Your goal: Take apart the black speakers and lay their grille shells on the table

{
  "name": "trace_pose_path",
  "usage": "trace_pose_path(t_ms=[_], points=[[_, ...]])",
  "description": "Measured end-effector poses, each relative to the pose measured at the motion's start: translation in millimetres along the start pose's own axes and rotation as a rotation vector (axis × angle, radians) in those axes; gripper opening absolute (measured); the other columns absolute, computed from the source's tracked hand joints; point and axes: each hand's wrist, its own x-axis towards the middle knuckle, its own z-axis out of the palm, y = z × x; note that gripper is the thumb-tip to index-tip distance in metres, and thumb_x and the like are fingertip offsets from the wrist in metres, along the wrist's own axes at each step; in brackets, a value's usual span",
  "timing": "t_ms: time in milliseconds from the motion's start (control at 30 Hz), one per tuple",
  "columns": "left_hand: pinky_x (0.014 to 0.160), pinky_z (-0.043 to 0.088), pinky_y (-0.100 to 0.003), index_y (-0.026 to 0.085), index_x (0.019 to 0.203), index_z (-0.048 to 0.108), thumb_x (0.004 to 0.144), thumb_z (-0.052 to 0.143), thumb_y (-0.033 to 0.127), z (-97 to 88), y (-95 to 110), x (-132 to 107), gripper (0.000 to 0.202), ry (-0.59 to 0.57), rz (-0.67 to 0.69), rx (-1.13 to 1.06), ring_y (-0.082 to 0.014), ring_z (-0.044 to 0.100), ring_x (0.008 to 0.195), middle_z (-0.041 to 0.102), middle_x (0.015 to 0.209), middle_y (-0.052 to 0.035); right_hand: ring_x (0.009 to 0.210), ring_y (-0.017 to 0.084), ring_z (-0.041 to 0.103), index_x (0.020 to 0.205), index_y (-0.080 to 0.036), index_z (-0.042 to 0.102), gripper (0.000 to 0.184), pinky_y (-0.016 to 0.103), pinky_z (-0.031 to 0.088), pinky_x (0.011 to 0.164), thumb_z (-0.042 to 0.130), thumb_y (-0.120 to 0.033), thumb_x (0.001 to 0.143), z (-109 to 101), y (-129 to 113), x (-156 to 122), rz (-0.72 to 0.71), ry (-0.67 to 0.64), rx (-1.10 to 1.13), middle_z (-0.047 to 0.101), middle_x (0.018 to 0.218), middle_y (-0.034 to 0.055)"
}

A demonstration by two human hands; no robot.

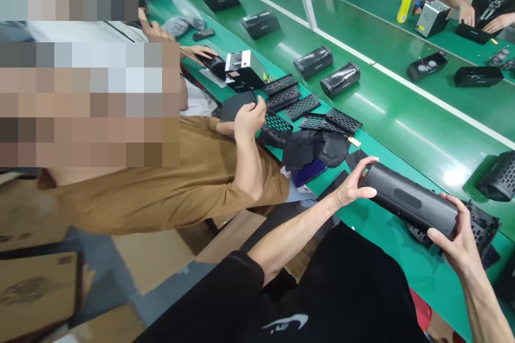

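Note:
Between my two hands is a long black speaker housing [414, 201] with rounded sides and an oval recess on the face turned to me. My left hand [356, 186] grips its far left end, the thumb along the near side. At the other end my right hand [456, 230] is closed round it, thumb in front and fingers behind. Perforated black grilles [485, 225] lie on the green bench beneath and beyond my right hand. Black cloth pieces [300, 149] and a dark blue phone [309, 172] rest left of my left hand.
A co-worker in a brown shirt [201, 171] sits on my left, by several grilles [302, 107] and a boxy metal device [245, 69]. Beyond the bench, a green conveyor [386, 123] carries black speakers [340, 79]. Across it, other people work near a yellow bottle [406, 0].

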Motion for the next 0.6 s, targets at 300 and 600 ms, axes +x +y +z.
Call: trace_pose_path(t_ms=[300, 600], points=[[0.111, 0.046, -0.044, 0.026, 0.154, 0.051, 0.075, 0.086, 0.056, -3.6, -3, 1, 0.092, 0.044, -0.207, 0.073, -0.0324, 0.057, 0.129, 0.055, 0.146, -0.0105, 0.114, 0.030, 0.060, 0.143, -0.030, 0.052, 0.093, 0.043, 0.052, 0.098, 0.094, -0.059, 0.065, 4, 23, 9, 0.227, 0.009, 0.129, 0.058, 0.133, 0.0085], [0.126, 0.034, -0.052, 0.025, 0.152, 0.060, 0.068, 0.091, 0.054, 6.8, -47, 10, 0.094, 0.271, -0.306, -0.127, -0.0386, 0.049, 0.148, 0.060, 0.154, -0.0108, 0.113, 0.030, 0.062, 0.140, -0.027, 0.059, 0.100, 0.044, 0.051, 0.106, 0.097, -0.062, 0.055, 13, 39, 22, 0.316, 0.177, 0.160, 0.063, 0.129, 0.0072]])
